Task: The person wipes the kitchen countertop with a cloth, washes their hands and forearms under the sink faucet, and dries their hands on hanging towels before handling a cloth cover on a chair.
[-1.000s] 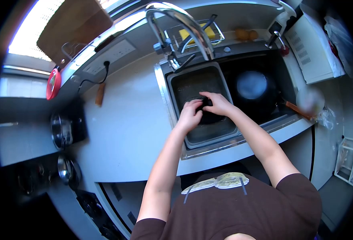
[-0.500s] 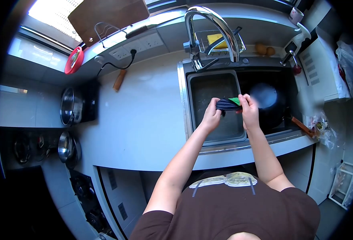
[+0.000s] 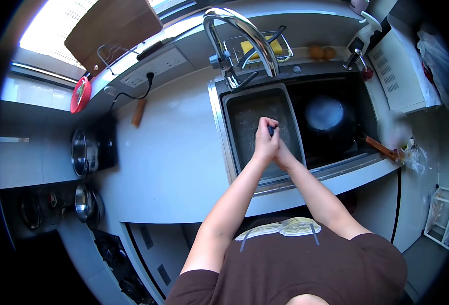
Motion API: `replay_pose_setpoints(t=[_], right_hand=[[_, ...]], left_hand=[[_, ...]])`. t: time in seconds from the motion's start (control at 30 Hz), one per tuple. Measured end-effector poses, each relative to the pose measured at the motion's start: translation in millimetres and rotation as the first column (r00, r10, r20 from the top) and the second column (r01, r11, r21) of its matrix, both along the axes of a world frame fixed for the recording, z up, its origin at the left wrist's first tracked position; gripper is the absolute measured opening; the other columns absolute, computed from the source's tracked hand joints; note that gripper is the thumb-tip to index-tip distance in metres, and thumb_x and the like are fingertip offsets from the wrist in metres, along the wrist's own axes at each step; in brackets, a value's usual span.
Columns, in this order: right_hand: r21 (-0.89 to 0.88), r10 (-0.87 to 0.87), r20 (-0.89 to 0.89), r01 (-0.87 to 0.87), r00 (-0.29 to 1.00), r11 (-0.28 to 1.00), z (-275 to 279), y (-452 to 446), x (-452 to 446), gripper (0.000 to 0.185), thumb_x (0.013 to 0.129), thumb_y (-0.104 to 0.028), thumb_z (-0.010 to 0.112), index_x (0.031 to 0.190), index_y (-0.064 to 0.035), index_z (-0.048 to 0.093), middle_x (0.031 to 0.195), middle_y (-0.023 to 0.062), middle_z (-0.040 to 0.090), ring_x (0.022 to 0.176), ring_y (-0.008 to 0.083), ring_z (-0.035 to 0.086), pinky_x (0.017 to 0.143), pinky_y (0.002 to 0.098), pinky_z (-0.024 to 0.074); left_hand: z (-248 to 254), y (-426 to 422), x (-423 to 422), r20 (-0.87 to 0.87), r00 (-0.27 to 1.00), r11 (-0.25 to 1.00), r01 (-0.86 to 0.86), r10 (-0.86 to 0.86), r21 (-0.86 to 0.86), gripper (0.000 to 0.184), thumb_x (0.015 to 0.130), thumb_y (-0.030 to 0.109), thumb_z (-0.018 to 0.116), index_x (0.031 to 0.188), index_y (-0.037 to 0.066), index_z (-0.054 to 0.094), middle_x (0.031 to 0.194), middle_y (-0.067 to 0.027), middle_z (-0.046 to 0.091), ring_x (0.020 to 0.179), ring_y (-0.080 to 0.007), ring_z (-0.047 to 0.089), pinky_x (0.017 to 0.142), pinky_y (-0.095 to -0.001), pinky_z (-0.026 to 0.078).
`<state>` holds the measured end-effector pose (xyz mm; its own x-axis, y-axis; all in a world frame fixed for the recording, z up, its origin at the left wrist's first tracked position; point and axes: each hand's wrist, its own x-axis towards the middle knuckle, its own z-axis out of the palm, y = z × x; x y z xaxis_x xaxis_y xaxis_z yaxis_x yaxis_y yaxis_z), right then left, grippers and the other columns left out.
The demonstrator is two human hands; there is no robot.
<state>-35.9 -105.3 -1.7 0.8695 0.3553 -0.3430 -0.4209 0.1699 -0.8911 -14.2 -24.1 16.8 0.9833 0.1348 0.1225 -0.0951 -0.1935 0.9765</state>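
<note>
Both hands are pressed together over the grey basin (image 3: 244,152) in the left part of the sink. My left hand (image 3: 264,141) is closed round a dark cloth (image 3: 270,130), of which only a small bit shows between the fingers. My right hand (image 3: 282,154) is closed against it from the right and below, its fingers largely hidden. The cloth's green part is out of sight now. Shallow water with bubbles appears to lie in the basin beneath.
The chrome faucet (image 3: 250,33) arches behind the basin. Right of it, a dark pan (image 3: 331,140) with a wooden handle (image 3: 381,147) sits in the sink. Behind are a wire rack with a yellow sponge (image 3: 255,47) and two eggs (image 3: 322,52). A wooden-handled tool (image 3: 138,113) lies on the left counter.
My hands were apart, stretching the dark cloth with its green part showing. They have come together and squeezed it into a bundle, a little to the left. The camera view has shifted slightly.
</note>
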Motion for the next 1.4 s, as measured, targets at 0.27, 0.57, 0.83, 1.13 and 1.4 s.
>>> replay_pose_setpoints(t=[0.27, 0.57, 0.83, 1.13, 1.4], right_hand=[[-0.329, 0.037, -0.043, -0.049, 0.998, 0.943, -6, 4, -1, 0.020, 0.078, -0.016, 0.065, 0.092, -0.0020, 0.062, 0.082, 0.0062, 0.064, 0.079, 0.0126, 0.060, 0.064, 0.0287, 0.0453], [-0.522, 0.213, 0.049, -0.157, 0.976, 0.839, -30, 10, -12, 0.021, 0.078, -0.015, 0.063, 0.092, 0.0006, 0.065, 0.085, 0.0140, 0.068, 0.084, 0.0186, 0.064, 0.067, 0.0362, 0.0483], [-0.467, 0.154, 0.069, -0.105, 0.986, 0.878, -71, 14, -33, 0.021, 0.086, -0.012, 0.057, 0.103, 0.0003, 0.061, 0.091, 0.0111, 0.065, 0.086, 0.0167, 0.061, 0.069, 0.0325, 0.0477], [-0.352, 0.215, -0.031, -0.212, 0.976, 0.912, 27, 10, -16, 0.044, 0.079, -0.008, 0.061, 0.122, -0.0015, 0.053, 0.094, 0.0086, 0.061, 0.083, 0.0148, 0.059, 0.065, 0.0266, 0.0481], [-0.418, 0.178, 0.298, -0.039, 0.938, 0.908, 45, 16, 12, 0.033, 0.089, -0.003, 0.050, 0.118, -0.0056, 0.064, 0.129, 0.0101, 0.045, 0.116, 0.0208, 0.048, 0.099, 0.0297, 0.0384]], left_hand=[[2, 4, 8, -0.438, 0.899, 0.773, -0.298, 0.029, -0.560, 0.011, 0.095, 0.011, 0.050, 0.105, 0.008, 0.047, 0.072, -0.0018, 0.050, 0.052, -0.0069, 0.041, 0.046, -0.0208, 0.035], [-11, 8, 1, -0.461, 0.880, 0.875, -0.311, 0.117, -0.371, 0.022, 0.094, 0.018, 0.045, 0.074, 0.013, 0.051, 0.057, 0.0033, 0.043, 0.046, -0.0071, 0.040, 0.040, -0.0230, 0.029], [-14, 8, -17, -0.166, 0.969, 0.983, -0.176, 0.183, 0.056, 0.032, 0.095, 0.021, 0.044, 0.078, -0.003, 0.055, 0.066, -0.0168, 0.055, 0.063, -0.0261, 0.053, 0.056, -0.0378, 0.041], [2, 39, -28, -0.140, 0.989, 0.918, -0.092, 0.040, -0.386, 0.018, 0.099, 0.021, 0.042, 0.103, 0.007, 0.052, 0.086, -0.0055, 0.058, 0.081, -0.0122, 0.054, 0.075, -0.0285, 0.046], [39, 99, -37, -0.102, 0.994, 0.918, -0.009, -0.035, -0.398, 0.047, 0.086, 0.026, 0.069, 0.122, 0.009, 0.043, 0.105, -0.0062, 0.051, 0.095, -0.0123, 0.051, 0.086, -0.0259, 0.044]])
